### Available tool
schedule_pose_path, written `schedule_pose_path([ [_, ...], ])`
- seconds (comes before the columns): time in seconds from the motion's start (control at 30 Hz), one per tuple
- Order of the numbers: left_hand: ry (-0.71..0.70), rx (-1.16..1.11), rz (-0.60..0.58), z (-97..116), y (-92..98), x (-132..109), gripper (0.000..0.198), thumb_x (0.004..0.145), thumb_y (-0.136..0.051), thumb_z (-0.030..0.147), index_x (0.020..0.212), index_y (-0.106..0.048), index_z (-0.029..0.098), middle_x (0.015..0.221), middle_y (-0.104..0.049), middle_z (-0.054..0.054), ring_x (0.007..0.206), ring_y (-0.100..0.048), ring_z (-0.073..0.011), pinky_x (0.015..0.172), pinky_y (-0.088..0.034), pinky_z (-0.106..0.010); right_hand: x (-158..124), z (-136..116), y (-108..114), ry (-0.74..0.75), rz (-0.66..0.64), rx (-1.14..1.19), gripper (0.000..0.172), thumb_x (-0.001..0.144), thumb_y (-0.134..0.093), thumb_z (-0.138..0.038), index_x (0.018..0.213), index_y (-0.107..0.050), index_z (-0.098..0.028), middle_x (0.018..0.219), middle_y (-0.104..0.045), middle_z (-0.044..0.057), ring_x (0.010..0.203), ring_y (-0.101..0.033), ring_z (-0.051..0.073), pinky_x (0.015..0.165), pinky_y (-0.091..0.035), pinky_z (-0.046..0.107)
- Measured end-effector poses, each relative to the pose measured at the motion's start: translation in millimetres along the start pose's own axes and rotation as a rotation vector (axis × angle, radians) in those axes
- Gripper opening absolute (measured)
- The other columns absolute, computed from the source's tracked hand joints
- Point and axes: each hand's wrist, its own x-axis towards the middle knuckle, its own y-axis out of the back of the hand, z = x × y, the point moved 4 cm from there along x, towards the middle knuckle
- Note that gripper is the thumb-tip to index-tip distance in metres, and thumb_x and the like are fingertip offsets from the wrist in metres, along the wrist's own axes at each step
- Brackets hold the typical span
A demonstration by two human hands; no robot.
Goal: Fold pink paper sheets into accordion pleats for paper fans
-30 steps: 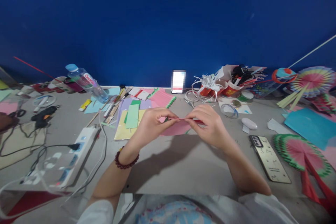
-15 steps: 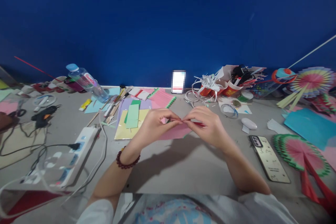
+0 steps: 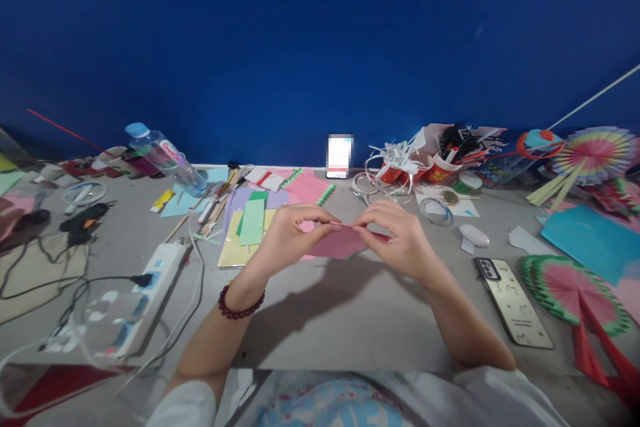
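A sheet of pink paper (image 3: 337, 245) hangs from the fingers of both hands above the table, its top edge level between them. My left hand (image 3: 299, 232) pinches that edge between thumb and fingers; a dark red bead bracelet (image 3: 241, 303) circles its wrist. Facing it, my right hand (image 3: 387, 230) pinches the same edge a short way to the right. Part of the sheet is hidden behind the hands. Beyond them lies pink pleated paper with green edges (image 3: 306, 185). Left of my left hand, a light green paper strip (image 3: 253, 221) rests on a yellow packet (image 3: 233, 250).
At left are a white power strip (image 3: 153, 293) with cords, a glue gun (image 3: 85, 223) and a tilted water bottle (image 3: 167, 159). A phone (image 3: 340, 155) stands against the blue wall. On the right are another phone (image 3: 515, 303), a folded paper fan (image 3: 570, 293) and paper cups (image 3: 440, 170).
My hands have drawn slightly apart along the paper's top edge, so more of it shows between the fingertips. A person's hand at the far left has shifted a little.
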Motion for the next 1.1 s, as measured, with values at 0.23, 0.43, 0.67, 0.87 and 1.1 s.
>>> schedule_pose_path([
  [0.23, -0.120, 0.051, 0.041, 2.1, -3.2, -3.0, 0.010, 0.085, -0.065, 0.023, 0.076, -0.068, 0.018, 0.076, -0.071, -0.003, 0.072, -0.064, -0.0147, 0.067, -0.050, -0.026, 0.2, 0.5, -0.6, 0.004, -0.005, 0.008, 0.008, 0.087, -0.060, -0.015, 0.080, -0.062, -0.020, 0.072, -0.067, 0.003, 0.069, -0.057, 0.016, 0.069, -0.042, 0.032],
  [0.43, -0.186, 0.072, 0.003, 6.6, -7.6, -3.8, 0.014, 0.086, -0.060, 0.016, 0.073, -0.062, 0.017, 0.072, -0.064, -0.003, 0.069, -0.058, -0.0140, 0.065, -0.047, -0.027, 0.7, -0.4, -4.5, -0.005, -0.038, 0.015, 0.009, 0.086, -0.059, -0.017, 0.078, -0.062, -0.020, 0.069, -0.064, 0.002, 0.068, -0.055, 0.016, 0.068, -0.041, 0.031],
  [0.67, -0.130, 0.112, 0.079, 15.3, -8.8, -5.6, 0.004, 0.085, -0.061, 0.018, 0.083, -0.065, 0.019, 0.081, -0.069, -0.003, 0.077, -0.062, -0.0144, 0.068, -0.048, -0.025, 0.0, 9.3, -8.4, -0.125, -0.019, 0.212, 0.010, 0.088, -0.057, -0.022, 0.080, -0.064, -0.021, 0.077, -0.068, 0.002, 0.072, -0.061, 0.015, 0.069, -0.046, 0.029],
  [0.87, -0.110, 0.092, 0.088, 17.1, -3.4, -6.9, 0.011, 0.086, -0.065, 0.028, 0.087, -0.072, 0.020, 0.086, -0.073, -0.005, 0.079, -0.067, -0.0159, 0.068, -0.053, -0.025, 1.9, 17.9, -13.9, -0.126, -0.003, 0.285, 0.009, 0.088, -0.059, -0.022, 0.081, -0.064, -0.020, 0.078, -0.068, 0.003, 0.073, -0.061, 0.015, 0.069, -0.048, 0.029],
  [1.1, -0.195, 0.152, 0.139, 17.4, -1.6, -9.3, 0.011, 0.087, -0.063, 0.021, 0.089, -0.073, 0.020, 0.087, -0.075, -0.003, 0.080, -0.068, -0.0148, 0.071, -0.054, -0.026, 2.7, 21.6, -17.6, -0.185, -0.031, 0.281, 0.007, 0.087, -0.060, -0.023, 0.084, -0.066, -0.021, 0.080, -0.068, 0.002, 0.075, -0.061, 0.014, 0.070, -0.048, 0.027],
])
